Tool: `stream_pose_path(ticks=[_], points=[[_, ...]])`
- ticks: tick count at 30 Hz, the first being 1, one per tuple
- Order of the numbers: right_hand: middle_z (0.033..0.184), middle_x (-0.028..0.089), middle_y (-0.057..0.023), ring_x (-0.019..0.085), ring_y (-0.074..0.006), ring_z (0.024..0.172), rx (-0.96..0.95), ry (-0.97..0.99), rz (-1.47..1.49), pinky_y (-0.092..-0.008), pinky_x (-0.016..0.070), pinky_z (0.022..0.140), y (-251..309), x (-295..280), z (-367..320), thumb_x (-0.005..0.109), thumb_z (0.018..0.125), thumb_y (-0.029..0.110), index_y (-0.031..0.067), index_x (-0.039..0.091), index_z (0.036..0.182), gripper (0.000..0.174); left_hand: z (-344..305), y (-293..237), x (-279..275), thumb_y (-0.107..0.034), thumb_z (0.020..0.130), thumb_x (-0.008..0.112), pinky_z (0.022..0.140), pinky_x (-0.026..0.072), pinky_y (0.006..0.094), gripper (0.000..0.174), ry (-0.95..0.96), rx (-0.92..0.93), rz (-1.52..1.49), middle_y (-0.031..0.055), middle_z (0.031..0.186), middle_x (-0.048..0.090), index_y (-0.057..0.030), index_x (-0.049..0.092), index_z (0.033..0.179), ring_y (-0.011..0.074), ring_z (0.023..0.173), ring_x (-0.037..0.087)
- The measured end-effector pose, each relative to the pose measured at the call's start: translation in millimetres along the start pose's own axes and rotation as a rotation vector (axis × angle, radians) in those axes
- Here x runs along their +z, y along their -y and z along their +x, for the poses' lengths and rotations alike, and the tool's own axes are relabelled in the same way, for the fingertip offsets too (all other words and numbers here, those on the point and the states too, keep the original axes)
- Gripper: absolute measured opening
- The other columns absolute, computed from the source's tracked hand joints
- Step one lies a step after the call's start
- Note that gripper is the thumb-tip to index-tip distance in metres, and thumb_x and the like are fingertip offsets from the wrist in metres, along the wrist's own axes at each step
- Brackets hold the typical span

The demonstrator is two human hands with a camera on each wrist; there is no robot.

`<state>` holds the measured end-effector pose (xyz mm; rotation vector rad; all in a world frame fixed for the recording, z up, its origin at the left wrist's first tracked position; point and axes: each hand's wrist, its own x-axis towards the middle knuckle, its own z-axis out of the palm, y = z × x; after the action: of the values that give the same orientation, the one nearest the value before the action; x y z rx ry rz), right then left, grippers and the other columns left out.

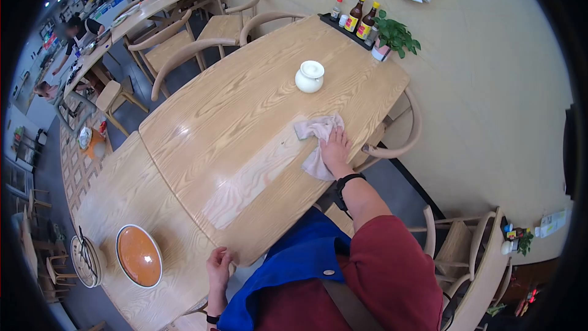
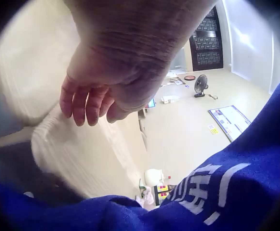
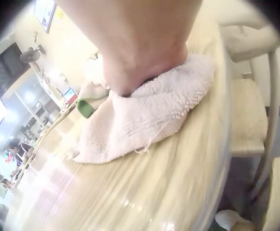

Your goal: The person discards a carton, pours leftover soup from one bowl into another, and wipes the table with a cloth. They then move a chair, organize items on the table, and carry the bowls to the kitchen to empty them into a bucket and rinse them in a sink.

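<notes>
My right hand [image 1: 336,149] lies flat on a pale pinkish cloth [image 1: 317,127] near the table's right edge, its fingers extended over the fabric. Close up in the right wrist view, the terry cloth [image 3: 140,122] bunches in folds under the hand, with a green-edged corner; the fingertips are hidden there. A wet-looking streak [image 1: 245,178] runs along the wooden table from the cloth toward the seam. By the table's near edge hangs my left hand [image 1: 219,265], fingers loosely bent and holding nothing, as the left wrist view also shows [image 2: 116,82].
A white lidded pot [image 1: 309,78] stands beyond the cloth. Sauce bottles [image 1: 361,18] on a black tray and a potted plant [image 1: 395,35] line the far end. At left sit an orange-brown bowl [image 1: 139,256] and bowls with chopsticks [image 1: 89,263]. Chairs [image 1: 407,129] edge the table.
</notes>
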<state>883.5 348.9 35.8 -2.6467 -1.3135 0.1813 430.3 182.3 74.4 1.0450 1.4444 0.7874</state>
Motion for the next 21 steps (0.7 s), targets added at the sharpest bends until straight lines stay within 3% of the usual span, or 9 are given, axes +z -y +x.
stream_pose_path(ticks=[4, 6, 7, 9, 10, 12, 15, 16, 21], points=[[0.147, 0.017, -0.009, 0.013, -0.0294, 0.135, -0.046, 0.037, -0.018, -0.05, 0.0108, 0.107, -14, -21, 61, 0.044, 0.084, 0.049, 0.0057, 0.025, 0.138, 0.071, 43, -34, 45, -0.003, 0.081, 0.056, 0.063, 0.0445, 0.0222, 0.019, 0.017, 0.059, 0.119, 0.0051, 0.074, 0.061, 0.001, 0.057, 0.1, 0.0097, 0.069, 0.057], [0.146, 0.017, -0.0148, 0.014, -0.0316, 0.134, -0.081, 0.239, 0.042, -0.0494, 0.0132, 0.106, -13, -51, 92, 0.057, 0.075, 0.052, 0.0052, 0.021, 0.139, 0.087, 68, -56, 76, -0.003, 0.081, 0.056, 0.063, 0.0441, 0.0212, 0.02, 0.055, 0.09, 0.19, 0.0047, 0.074, 0.061, 0.0005, 0.057, 0.1, 0.009, 0.07, 0.057], [0.146, 0.017, -0.0148, 0.014, -0.0316, 0.134, -0.093, 0.247, 0.044, -0.0494, 0.0132, 0.106, -14, -55, 112, 0.057, 0.075, 0.052, 0.0052, 0.021, 0.139, 0.087, 81, -64, 94, -0.003, 0.081, 0.056, 0.063, 0.0441, 0.0212, 0.02, 0.042, 0.084, 0.19, 0.0047, 0.074, 0.061, 0.0005, 0.057, 0.1, 0.009, 0.07, 0.057], [0.142, 0.02, -0.0203, 0.017, -0.0352, 0.132, -0.266, -0.091, 0.493, -0.048, 0.0143, 0.106, -22, -53, 138, 0.073, 0.062, 0.049, 0.0059, 0.019, 0.138, 0.103, 100, -82, 124, -0.003, 0.081, 0.057, 0.062, 0.0435, 0.0212, 0.02, 0.032, 0.034, 0.148, 0.0033, 0.073, 0.059, 0.0, 0.057, 0.1, 0.0083, 0.069, 0.055], [0.142, 0.02, -0.0203, 0.017, -0.0352, 0.132, -0.261, -0.075, 0.501, -0.048, 0.0143, 0.106, -19, -46, 152, 0.073, 0.062, 0.049, 0.0059, 0.019, 0.138, 0.103, 109, -91, 139, -0.003, 0.081, 0.057, 0.062, 0.0435, 0.0212, 0.02, 0.027, 0.022, 0.161, 0.0033, 0.073, 0.059, 0.0, 0.057, 0.1, 0.0083, 0.069, 0.055], [0.139, 0.021, -0.0239, 0.02, -0.0368, 0.13, -0.361, -0.096, 0.763, -0.0487, 0.0175, 0.105, 6, -32, 185, 0.081, 0.056, 0.036, 0.0047, 0.016, 0.137, 0.109, 130, -109, 176, -0.004, 0.081, 0.057, 0.063, 0.0435, 0.0213, 0.021, 0.071, -0.035, 0.057, 0.0021, 0.071, 0.058, -0.0002, 0.056, 0.103, 0.0081, 0.067, 0.054], [0.137, 0.024, -0.0226, 0.023, -0.0373, 0.128, -0.468, -0.037, 0.939, -0.0487, 0.0194, 0.103, 35, -28, 211, 0.084, 0.051, 0.03, 0.0033, 0.015, 0.137, 0.113, 161, -138, 220, -0.005, 0.082, 0.058, 0.066, 0.0441, 0.0214, 0.023, 0.103, -0.041, 0.021, 0.0018, 0.07, 0.058, -0.0009, 0.055, 0.105, 0.0086, 0.067, 0.054], [0.134, 0.029, -0.0222, 0.029, -0.0373, 0.124, -0.462, -0.079, 0.972, -0.048, 0.0233, 0.101, 40, -17, 216, 0.084, 0.049, 0.026, 0.0027, 0.018, 0.135, 0.112, 178, -133, 224, -0.006, 0.083, 0.059, 0.069, 0.0449, 0.0223, 0.031, 0.141, -0.024, 0.024, 0.0043, 0.08, 0.06, -0.0015, 0.05, 0.113, 0.0096, 0.075, 0.055], [0.125, 0.039, -0.0212, 0.04, -0.0392, 0.113, -0.463, -0.206, 1.048, -0.0471, 0.0313, 0.095, 50, -2, 223, 0.083, 0.049, 0.029, 0.0025, 0.025, 0.131, 0.103, 258, -194, 286, -0.006, 0.084, 0.058, 0.073, 0.0446, 0.0235, 0.042, 0.201, 0.059, -0.045, 0.0069, 0.095, 0.058, -0.0026, 0.042, 0.122, 0.0108, 0.085, 0.054]])
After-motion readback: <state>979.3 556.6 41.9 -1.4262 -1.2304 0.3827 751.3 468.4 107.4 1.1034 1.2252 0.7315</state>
